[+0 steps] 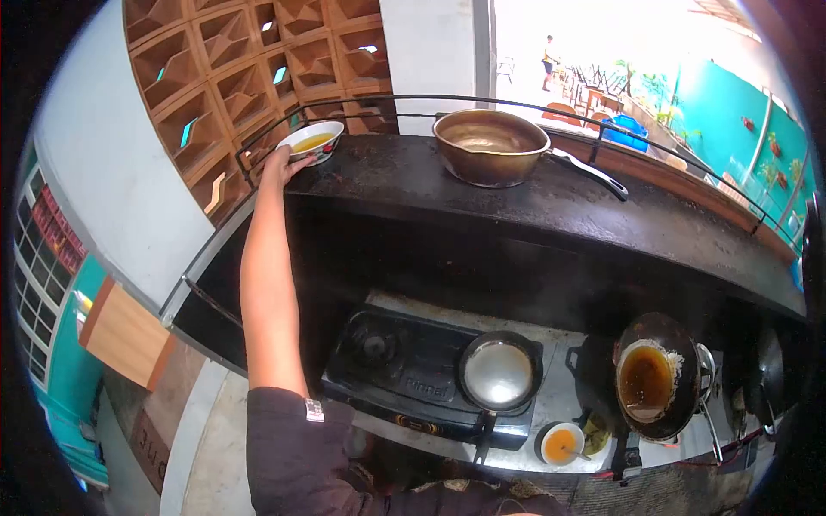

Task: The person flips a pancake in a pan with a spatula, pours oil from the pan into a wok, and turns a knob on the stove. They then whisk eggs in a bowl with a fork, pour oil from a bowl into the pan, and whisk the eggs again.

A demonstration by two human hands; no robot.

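Note:
My left arm stretches up to a black shelf (pixel 387 176). At the shelf's left end my left hand (pixel 288 166) grips a white bowl (pixel 324 155) with a red and dark pattern, its fingers around the near side. Yellow liquid lies inside the bowl. To its right on the same shelf stands a large brass-coloured saucepan (pixel 490 163) with a pale handle. Below, a small frying pan (pixel 499 375) with a shiny inner surface sits on the right burner of a black gas stove (pixel 404 387). My right hand is out of view.
Right of the stove, a dark wok (pixel 632 335) holds brown liquid, with metal utensils beside it. A small white bowl (pixel 559 444) of orange liquid with a spoon stands near the counter's front. A thin metal rail (pixel 404 97) runs behind the shelf. Far off, a person (pixel 548 62) stands outdoors.

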